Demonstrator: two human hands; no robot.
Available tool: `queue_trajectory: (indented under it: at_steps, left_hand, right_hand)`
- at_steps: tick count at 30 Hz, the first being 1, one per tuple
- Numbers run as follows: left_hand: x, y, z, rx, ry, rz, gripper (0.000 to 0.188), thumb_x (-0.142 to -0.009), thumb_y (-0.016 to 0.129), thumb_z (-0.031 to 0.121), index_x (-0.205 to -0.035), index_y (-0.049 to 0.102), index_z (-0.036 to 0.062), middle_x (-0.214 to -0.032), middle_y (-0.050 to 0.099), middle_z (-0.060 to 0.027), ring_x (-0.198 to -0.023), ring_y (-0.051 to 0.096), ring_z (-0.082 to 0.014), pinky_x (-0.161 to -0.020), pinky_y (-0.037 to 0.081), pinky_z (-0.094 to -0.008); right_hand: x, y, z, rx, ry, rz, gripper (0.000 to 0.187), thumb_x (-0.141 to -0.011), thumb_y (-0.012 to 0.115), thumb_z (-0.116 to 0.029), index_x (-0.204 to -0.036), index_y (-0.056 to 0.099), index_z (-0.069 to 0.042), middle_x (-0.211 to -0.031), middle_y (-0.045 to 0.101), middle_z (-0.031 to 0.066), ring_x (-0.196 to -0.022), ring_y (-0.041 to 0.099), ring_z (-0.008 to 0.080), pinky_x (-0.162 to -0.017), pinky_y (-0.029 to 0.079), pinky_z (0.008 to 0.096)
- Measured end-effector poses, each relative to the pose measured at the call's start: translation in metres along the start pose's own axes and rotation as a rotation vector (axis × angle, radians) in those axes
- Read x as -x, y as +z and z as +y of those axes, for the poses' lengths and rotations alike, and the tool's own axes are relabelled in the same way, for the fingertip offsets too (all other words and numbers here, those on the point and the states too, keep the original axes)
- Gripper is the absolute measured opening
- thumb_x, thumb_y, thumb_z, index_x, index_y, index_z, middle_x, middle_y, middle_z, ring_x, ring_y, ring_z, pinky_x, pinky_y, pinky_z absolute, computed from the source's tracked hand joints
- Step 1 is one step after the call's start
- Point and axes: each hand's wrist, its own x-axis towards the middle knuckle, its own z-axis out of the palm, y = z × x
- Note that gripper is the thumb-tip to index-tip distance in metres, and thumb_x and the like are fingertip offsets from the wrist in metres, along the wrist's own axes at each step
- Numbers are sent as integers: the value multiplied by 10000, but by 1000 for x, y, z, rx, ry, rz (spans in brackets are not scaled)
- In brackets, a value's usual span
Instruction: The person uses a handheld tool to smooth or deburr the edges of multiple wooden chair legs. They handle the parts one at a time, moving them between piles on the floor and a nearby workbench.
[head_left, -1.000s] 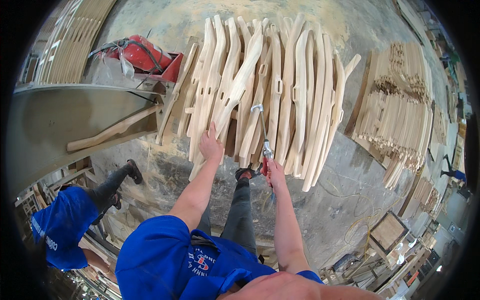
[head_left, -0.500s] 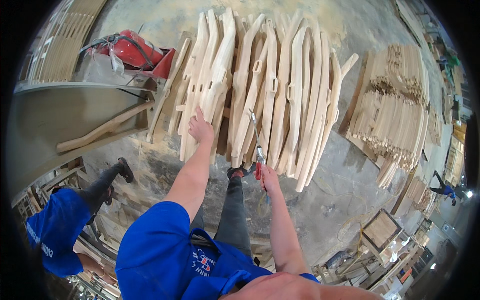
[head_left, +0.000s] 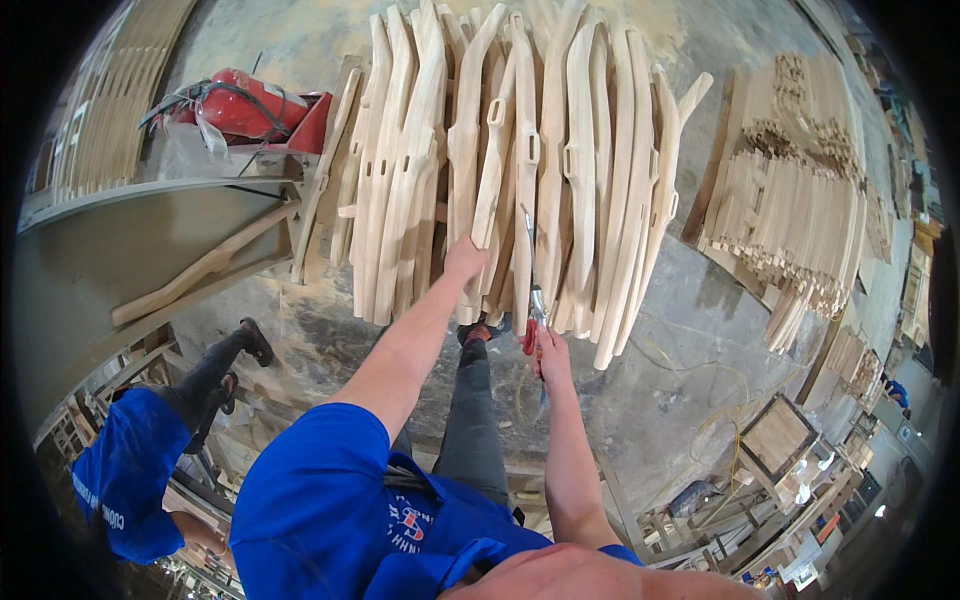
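Observation:
Many curved, pale wooden pieces with slots cut in them lie side by side in front of me, looking like chair legs. My left hand [head_left: 466, 260] has its fingers closed around the lower part of one slotted wooden piece [head_left: 490, 185], near the middle of the row; its fingertips are partly hidden. In my right hand [head_left: 551, 356] is an air blow gun [head_left: 537, 308] with a red handle and a long thin nozzle. That nozzle points away from me, over the wooden pieces right of my left hand.
A red fire extinguisher [head_left: 245, 106] lies at the far left beside a grey panel [head_left: 130, 245]. Stacked wooden slats [head_left: 785, 200] stand on the right. A yellowish hose [head_left: 700, 425] crosses the floor. At the lower left is a co-worker in a blue shirt [head_left: 130, 470].
My left hand has moved right, from lying on the left-hand pieces to a slotted piece near the middle. The blow gun has shifted slightly right with my right hand.

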Motion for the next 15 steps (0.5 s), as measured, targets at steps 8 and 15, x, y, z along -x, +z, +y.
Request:
queue_trajectory:
  at_steps: [8, 15]
  left_hand:
    - [35, -9, 25, 337, 141, 19, 442, -673, 616, 137, -1056, 495, -48, -798, 617, -166, -777, 619, -297, -734, 489, -407]
    - [84, -11, -44, -256, 198, 471, 378, -745, 592, 200, -1036, 441, 11, -952, 569, -219, -870, 569, -390, -723, 458, -480]
  right_hand:
    - [-4, -16, -53, -20, -125, 26, 349, -939, 395, -332, -1014, 515, -13, -781, 617, 87, -360, 355, 54, -310, 278, 200]
    - [-24, 6, -78, 157, -102, 8, 367, -935, 389, -354, -1026, 515, -22, -678, 587, 74, -341, 332, 60, -298, 251, 213]
